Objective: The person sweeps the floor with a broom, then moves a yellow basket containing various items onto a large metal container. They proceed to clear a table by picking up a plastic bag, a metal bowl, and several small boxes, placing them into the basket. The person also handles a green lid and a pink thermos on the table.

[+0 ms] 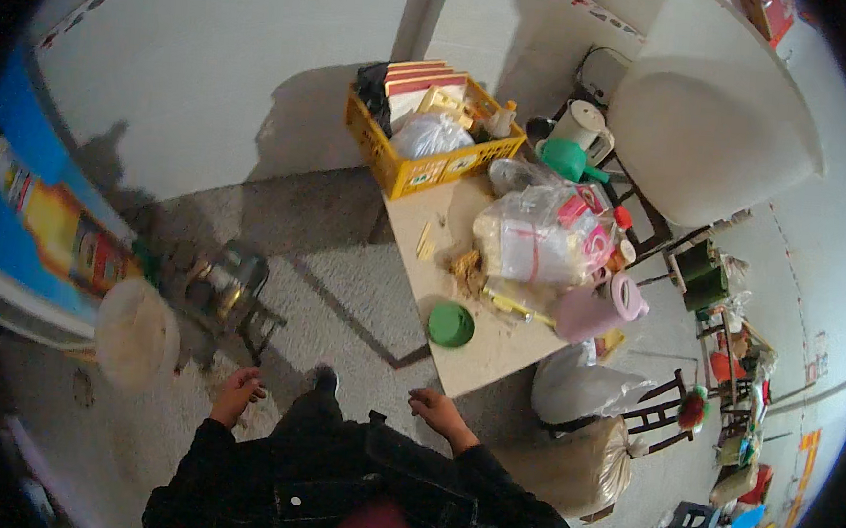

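My left hand hangs at my side over the floor, fingers loosely bent, holding nothing. Just off the near corner of a pale tabletop is my right hand, also without anything in it and its fingers slightly apart. A round green plastic container stands near that table's left edge. Further back on the top lie a crumpled brown clump, a few short yellowish sticks and a large clear plastic bag of packed goods. A pink plastic jug stands at the right edge.
A yellow crate of boards and bags sits at the table's far end. Right of the table are a large white tub, a filled sack and a dark chair. To the left stand a white bucket and a small dark stool.
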{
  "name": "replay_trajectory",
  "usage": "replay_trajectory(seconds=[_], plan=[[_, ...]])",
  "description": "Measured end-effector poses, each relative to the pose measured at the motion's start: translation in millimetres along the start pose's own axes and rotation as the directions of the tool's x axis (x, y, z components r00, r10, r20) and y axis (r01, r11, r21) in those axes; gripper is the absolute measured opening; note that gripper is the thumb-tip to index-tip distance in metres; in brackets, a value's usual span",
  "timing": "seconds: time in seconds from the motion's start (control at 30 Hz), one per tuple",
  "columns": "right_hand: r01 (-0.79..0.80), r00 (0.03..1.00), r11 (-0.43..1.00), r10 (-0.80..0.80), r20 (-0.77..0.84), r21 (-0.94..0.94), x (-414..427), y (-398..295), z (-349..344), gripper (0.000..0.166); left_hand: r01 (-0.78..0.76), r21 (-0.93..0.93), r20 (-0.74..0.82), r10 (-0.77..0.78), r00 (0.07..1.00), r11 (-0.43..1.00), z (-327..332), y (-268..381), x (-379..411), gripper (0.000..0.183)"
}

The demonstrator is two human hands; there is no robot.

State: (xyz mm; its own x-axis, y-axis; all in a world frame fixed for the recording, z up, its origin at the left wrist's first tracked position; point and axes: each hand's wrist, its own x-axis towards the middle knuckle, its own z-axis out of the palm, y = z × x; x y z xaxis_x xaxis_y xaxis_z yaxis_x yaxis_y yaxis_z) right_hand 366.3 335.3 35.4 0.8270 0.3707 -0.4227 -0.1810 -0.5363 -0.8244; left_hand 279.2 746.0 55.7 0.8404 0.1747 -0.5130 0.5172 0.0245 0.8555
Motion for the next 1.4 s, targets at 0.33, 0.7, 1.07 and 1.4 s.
replay_trajectory(seconds=[0.33,0.7,1.07,1.4], plan=[[0.022,0.994,0.986,-0.003,-0.114,0.167,95.7,-57.6,-73.1,0.031,-0.122,0.135,0.166,0.099,0.981,0.983,-4.4,160.2,185.5,0.030],[0.169,0.962,0.826,-0.018,-0.273,0.538,248.6,-168.8,-171.0,0.022,-0.147,0.255,-0.033,0.160,0.987,0.956,-18.1,307.3,291.6,0.020],[0.055,0.837,0.725,0.342,-0.428,0.687,389.0,-223.8,-244.9,0.029,0.059,-0.138,0.332,-0.010,0.943,0.989,85.6,402.2,481.0,0.028],[-0.030,0.782,0.657,0.485,-0.392,0.753,453.6,-223.6,-240.7,0.028,0.160,-0.298,0.321,-0.059,0.945,0.941,122.9,409.4,517.8,0.019]])
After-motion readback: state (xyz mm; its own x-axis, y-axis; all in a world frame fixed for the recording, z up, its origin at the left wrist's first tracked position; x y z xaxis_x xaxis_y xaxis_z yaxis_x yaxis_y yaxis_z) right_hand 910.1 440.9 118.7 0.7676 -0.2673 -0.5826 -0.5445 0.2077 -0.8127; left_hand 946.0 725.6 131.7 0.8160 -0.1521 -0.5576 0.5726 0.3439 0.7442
